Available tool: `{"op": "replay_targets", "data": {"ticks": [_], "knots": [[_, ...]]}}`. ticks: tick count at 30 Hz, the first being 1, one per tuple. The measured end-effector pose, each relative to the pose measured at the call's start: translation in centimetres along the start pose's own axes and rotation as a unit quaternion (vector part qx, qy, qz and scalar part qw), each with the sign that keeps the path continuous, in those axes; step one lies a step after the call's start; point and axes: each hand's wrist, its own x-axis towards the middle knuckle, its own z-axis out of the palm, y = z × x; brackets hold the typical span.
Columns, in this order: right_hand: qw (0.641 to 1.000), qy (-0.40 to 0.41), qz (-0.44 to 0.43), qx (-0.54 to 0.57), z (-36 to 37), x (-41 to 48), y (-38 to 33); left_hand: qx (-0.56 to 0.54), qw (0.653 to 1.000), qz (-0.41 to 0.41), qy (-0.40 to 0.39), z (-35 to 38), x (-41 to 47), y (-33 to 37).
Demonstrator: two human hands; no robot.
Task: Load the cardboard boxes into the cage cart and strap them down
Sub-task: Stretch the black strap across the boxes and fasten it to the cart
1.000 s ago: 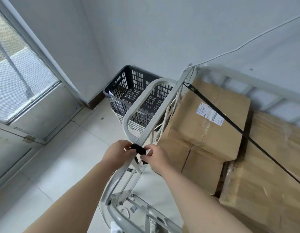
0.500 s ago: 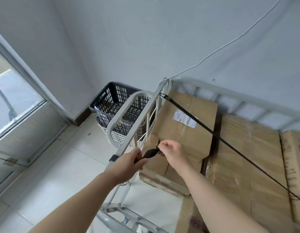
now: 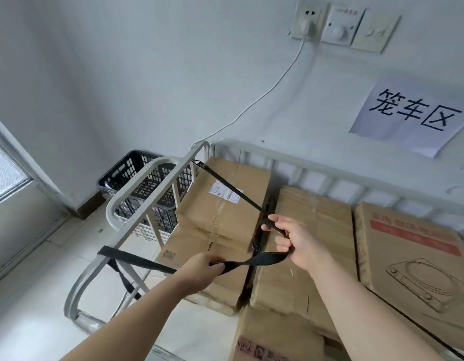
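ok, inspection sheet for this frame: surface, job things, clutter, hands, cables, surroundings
Surface: tiled floor, bare where seen.
Job things: cardboard boxes packed inside the cage cart; one black strap runs diagonally over them from the far corner; a second strap is looped round the side rail.
Clutter: black crate on a white one beside the cart.
Hands: left hand grips the second strap; right hand holds its end where the straps cross.
Cables: white cable from the wall socket to the cart.
Surroundings: paper sign, door at left.
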Motion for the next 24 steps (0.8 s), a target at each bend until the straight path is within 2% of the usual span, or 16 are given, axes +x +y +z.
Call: {"op": "replay_targets", "data": {"ticks": [3, 7, 10, 13, 15, 20, 24], "knots": [[0.996, -0.068, -0.007, -0.058, -4.0, -2.6, -1.9, -0.115, 0.993, -0.031, -0.008, 2.8, 0.9, 4.3], [0.987, -0.111, -0.027, -0.11, -8.3, -4.9, -3.6, -0.301, 0.95, -0.065, -0.051, 6.1, 1.9, 10.0], [0.981, -0.132, -0.039, -0.135, -10.7, -6.0, -4.0, -0.436, 0.892, -0.083, -0.081, 8.5, 2.5, 13.5], [0.969, -0.141, -0.03, -0.201, -12.8, -7.1, -4.0, -0.582, 0.807, -0.088, -0.045, 9.4, 3.1, 15.9], [0.963, -0.121, -0.021, -0.24, -14.2, -7.8, -4.1, -0.624, 0.777, -0.081, -0.01, 9.2, 3.6, 17.0], [0.96, -0.035, -0.057, -0.271, -17.9, -9.7, -6.4, -0.59, 0.803, -0.057, 0.065, 8.6, 4.4, 18.7], [0.967, 0.04, -0.112, -0.227, -21.5, -10.8, -8.9, -0.604, 0.787, -0.045, 0.118, 7.4, 5.1, 20.0]]}}
